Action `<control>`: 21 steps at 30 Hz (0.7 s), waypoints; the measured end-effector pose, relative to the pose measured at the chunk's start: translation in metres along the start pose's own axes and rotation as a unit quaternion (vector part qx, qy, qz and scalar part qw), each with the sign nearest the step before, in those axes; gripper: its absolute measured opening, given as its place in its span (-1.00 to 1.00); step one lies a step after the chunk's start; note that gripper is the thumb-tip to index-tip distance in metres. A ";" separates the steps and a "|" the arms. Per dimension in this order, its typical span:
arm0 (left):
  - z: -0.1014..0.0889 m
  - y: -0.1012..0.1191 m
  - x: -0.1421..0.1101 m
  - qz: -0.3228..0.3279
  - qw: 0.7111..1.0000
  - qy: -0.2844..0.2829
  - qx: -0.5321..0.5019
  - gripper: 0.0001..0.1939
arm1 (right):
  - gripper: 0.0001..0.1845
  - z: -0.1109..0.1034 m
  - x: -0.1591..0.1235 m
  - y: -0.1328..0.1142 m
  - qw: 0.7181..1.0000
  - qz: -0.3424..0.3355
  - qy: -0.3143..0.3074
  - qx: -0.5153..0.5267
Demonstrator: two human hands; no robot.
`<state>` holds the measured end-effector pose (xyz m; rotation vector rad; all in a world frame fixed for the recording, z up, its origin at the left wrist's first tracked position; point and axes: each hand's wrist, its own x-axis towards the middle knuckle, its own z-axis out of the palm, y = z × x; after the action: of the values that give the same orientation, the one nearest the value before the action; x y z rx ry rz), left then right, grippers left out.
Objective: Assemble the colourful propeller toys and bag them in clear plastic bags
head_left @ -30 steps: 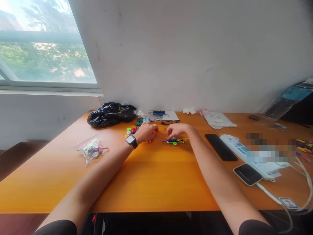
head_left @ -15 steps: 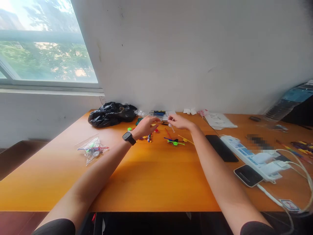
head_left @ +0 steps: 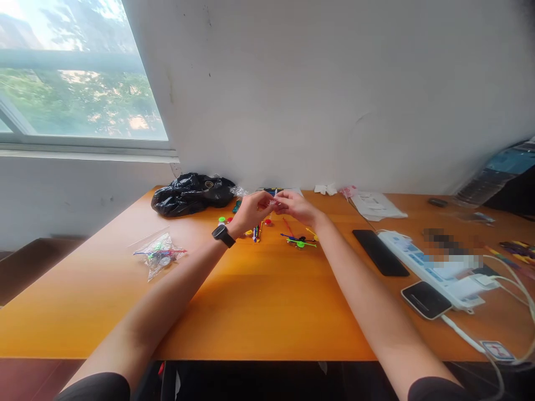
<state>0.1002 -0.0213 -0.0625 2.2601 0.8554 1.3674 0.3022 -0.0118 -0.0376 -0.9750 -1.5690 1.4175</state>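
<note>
My left hand (head_left: 253, 210), with a black watch on its wrist, meets my right hand (head_left: 297, 206) above the far middle of the table. Between their closed fingertips is a small white plastic piece (head_left: 275, 195), mostly covered by the fingers. Below my right hand lie thin coloured plastic sticks, among them a green stick with a round middle (head_left: 300, 243). Blue and yellow sticks (head_left: 256, 233) lie under my left hand, beside small round caps, one red (head_left: 268, 223) and one green (head_left: 222, 219).
A clear bag of coloured parts (head_left: 160, 255) lies on the left. Behind is a black plastic bag (head_left: 190, 195). To the right are a black phone-like slab (head_left: 379, 253), a white power strip (head_left: 418, 264) with cables, and a white-edged device (head_left: 426, 299). Papers (head_left: 376, 205) lie near the wall.
My hands have come together; the white piece, which hung from my right hand, is now between the fingertips of both. The things on the table have stayed put.
</note>
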 end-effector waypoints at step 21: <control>-0.002 -0.012 -0.009 -0.094 0.975 -0.202 -0.029 -0.85 | -0.95 -0.004 0.006 0.027 0.925 0.050 0.010 -0.376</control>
<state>0.0915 -0.0183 -0.0745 2.2333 0.8449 0.7999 0.3043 -0.0027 -0.0643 -1.5137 -2.1230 0.8415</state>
